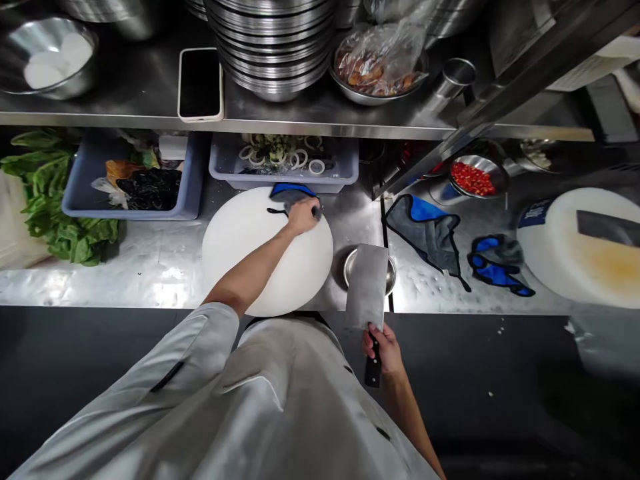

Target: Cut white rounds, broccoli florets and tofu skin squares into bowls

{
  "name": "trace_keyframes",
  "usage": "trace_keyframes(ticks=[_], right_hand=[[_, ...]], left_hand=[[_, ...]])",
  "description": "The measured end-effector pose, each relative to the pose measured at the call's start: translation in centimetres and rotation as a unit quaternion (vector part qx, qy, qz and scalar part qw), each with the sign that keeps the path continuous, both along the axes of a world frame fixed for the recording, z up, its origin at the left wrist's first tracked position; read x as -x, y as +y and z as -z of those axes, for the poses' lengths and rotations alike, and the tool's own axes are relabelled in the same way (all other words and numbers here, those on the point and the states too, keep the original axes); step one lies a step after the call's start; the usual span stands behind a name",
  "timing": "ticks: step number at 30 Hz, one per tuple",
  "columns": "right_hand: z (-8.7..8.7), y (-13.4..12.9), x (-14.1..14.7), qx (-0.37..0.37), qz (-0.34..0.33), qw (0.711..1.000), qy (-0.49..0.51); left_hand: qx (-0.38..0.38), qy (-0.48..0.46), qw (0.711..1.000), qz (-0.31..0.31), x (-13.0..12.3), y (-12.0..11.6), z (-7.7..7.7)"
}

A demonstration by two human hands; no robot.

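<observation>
My left hand (303, 217) is closed on a blue and grey cloth (290, 194) at the far right part of the round white cutting board (250, 233). Part of the cloth is hidden under my fingers. In my right hand (387, 350) is a cleaver (367, 287), gripped by its black handle. Its broad blade points away from me, over a small metal bowl (391, 277) to the right of the board. The blade covers most of that bowl, so its contents are hidden.
Behind the board stand a bin of sliced onion rings (285, 177) and a blue-grey bin (130, 215). Leafy greens (75, 220) lie at the left. More cloths (425, 230) and a second board (595, 207) are on the right. Above runs a metal shelf (135, 113) with a phone (200, 85) and stacked plates (275, 53).
</observation>
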State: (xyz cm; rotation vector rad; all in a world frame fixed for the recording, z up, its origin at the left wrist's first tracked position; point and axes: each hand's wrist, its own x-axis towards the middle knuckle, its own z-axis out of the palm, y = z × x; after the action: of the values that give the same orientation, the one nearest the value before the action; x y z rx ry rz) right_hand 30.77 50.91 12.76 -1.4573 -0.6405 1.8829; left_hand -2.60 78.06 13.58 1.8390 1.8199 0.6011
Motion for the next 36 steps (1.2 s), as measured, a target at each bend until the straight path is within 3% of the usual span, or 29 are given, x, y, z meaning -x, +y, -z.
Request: trace_keyframes(ticks=[2,4,7,9,11,13,14,16,18,20,22,24,26,28,30,32,34,36], right_hand=[[-0.5,-1.2,-0.6,-0.009,0.029,1.000,-0.008],[-0.8,-2.1,-1.0,-0.018,0.045,0.999,-0.018],[-0.7,-2.9,-0.8,-0.025,0.049,0.998,-0.022],[-0.3,-3.1,0.1,-0.023,0.040,0.999,-0.016],[0.3,-3.1,1.5,-0.013,0.025,1.000,-0.006],[0.9,-3.1,3.1,-0.006,0.013,1.000,0.005],[1.2,-3.1,3.8,-0.005,0.010,1.000,0.009],[1.5,-3.2,5.0,-0.006,0.009,1.000,0.013],[1.6,-3.4,5.7,-0.007,0.011,1.000,0.013],[1.4,-3.6,6.0,-0.010,0.014,1.000,0.009],[1.1,-4.0,5.9,-0.014,0.016,1.000,0.004],[0.7,-4.7,5.6,-0.018,0.022,1.000,-0.002],[0.3,-5.8,5.2,-0.021,0.038,0.999,-0.007],[0.0,-7.4,4.5,-0.023,0.068,0.997,-0.017],[-0.3,-9.2,3.8,-0.022,0.099,0.994,-0.027],[-0.7,-11.0,3.0,-0.018,0.126,0.991,-0.038],[-0.9,-12.4,2.4,-0.012,0.146,0.988,-0.045],[-1.1,-13.3,1.8,-0.011,0.162,0.985,-0.051]], left_hand=[[0.044,-0.039,0.987,0.150,-1.3,-2.5,-0.3],[0.096,-0.072,0.958,0.261,-0.7,-6.3,-0.7],[0.146,-0.117,0.914,0.359,2.9,-13.9,-1.4],[0.154,-0.126,0.904,0.380,6.6,-19.3,-1.8],[0.159,-0.113,0.914,0.356,10.9,-24.4,-2.1],[0.166,-0.102,0.939,0.283,15.6,-28.7,-2.2],[0.163,-0.100,0.957,0.217,17.9,-30.4,-2.4],[0.119,-0.106,0.987,0.016,21.8,-32.2,-2.7],[0.020,-0.109,0.972,-0.209,24.2,-31.7,-3.1],[-0.083,-0.101,0.931,-0.342,24.8,-28.7,-3.1],[-0.126,-0.088,0.925,-0.349,23.6,-23.7,-2.5],[-0.081,-0.061,0.939,-0.329,20.9,-17.6,-1.6],[-0.032,-0.016,0.929,-0.369,17.0,-11.5,-0.8],[-0.015,-0.020,0.934,-0.356,12.0,-6.4,-0.3],[-0.012,-0.055,0.965,-0.255,6.2,-3.1,0.0],[-0.005,-0.088,0.994,-0.061,-0.1,-2.5,0.1],[0.017,-0.106,0.978,0.178,-5.5,-5.1,0.4],[0.055,-0.102,0.923,0.368,-8.5,-10.1,0.7]])
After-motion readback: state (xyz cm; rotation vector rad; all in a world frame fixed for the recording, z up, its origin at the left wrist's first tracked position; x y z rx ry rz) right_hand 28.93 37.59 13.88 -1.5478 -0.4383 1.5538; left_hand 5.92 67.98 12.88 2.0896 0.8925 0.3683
